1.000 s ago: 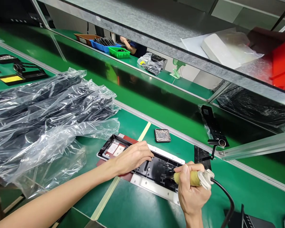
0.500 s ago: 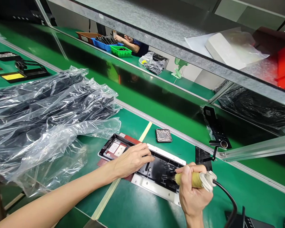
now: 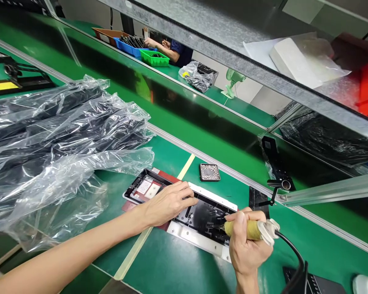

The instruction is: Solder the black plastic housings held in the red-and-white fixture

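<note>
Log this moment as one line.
left grip: over black housing | right grip: around yellow-handled corded tool, pointed into housing | tray of silvery parts: beyond housing

Both hands (image 3: 171,203) are bare, as is the long, slim left forearm (image 3: 101,243).

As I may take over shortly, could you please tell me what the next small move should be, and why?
I would probably press the left hand firmly onto the black plastic housing to steady it: that hand lies across it, while the right hand holds the yellow-handled corded tool with its tip pointing into the housing. Whether the tip touches is unclear.
</note>
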Tool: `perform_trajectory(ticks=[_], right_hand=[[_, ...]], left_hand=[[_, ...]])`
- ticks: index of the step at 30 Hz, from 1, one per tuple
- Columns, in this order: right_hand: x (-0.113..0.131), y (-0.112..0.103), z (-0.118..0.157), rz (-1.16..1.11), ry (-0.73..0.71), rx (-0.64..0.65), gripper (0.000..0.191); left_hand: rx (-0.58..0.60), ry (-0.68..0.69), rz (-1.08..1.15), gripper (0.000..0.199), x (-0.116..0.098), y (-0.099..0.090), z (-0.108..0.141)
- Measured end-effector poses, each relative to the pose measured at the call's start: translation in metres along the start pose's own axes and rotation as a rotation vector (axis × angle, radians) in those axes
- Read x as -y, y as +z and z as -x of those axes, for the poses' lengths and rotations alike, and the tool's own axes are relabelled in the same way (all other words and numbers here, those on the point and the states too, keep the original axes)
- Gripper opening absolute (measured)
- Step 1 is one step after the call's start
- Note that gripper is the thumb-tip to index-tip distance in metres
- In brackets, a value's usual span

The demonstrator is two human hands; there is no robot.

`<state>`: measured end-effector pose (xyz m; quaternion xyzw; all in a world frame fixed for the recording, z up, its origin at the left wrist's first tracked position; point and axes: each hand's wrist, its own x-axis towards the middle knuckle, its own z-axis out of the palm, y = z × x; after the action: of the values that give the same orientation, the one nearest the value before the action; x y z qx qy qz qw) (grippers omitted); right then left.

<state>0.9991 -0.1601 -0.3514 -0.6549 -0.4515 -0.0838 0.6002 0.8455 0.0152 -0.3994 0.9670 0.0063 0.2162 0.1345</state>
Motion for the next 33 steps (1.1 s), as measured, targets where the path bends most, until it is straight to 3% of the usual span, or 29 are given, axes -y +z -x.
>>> perform_trajectory(ticks=[10, 16, 21, 26, 33], right_hand=[[0.001, 0.001, -0.001, -0.013, 0.031, 0.0, 0.019], [-0.001, -0.001, 0.001, -0.044, 0.056, -0.01, 0.017], [-0.001, 0.0, 0.001, -0.058, 0.057, -0.029, 0.018], [0.0, 0.002, 0.0, -0.016, 0.026, -0.03, 0.018], [0.0, 0.002, -0.001, 0.02, 0.071, -0.001, 0.018]], left_hand=[[0.077, 0.006, 0.065, 0.036, -0.019, -0.011, -0.03], [-0.005, -0.101, 0.179, 0.025, -0.013, -0.014, 0.001], [-0.005, -0.052, 0.2, 0.026, -0.019, -0.015, 0.026], [-0.036, -0.014, 0.172, 0.028, -0.025, -0.01, 0.028], [-0.179, -0.039, 0.185, 0.02, -0.028, -0.015, 0.018]])
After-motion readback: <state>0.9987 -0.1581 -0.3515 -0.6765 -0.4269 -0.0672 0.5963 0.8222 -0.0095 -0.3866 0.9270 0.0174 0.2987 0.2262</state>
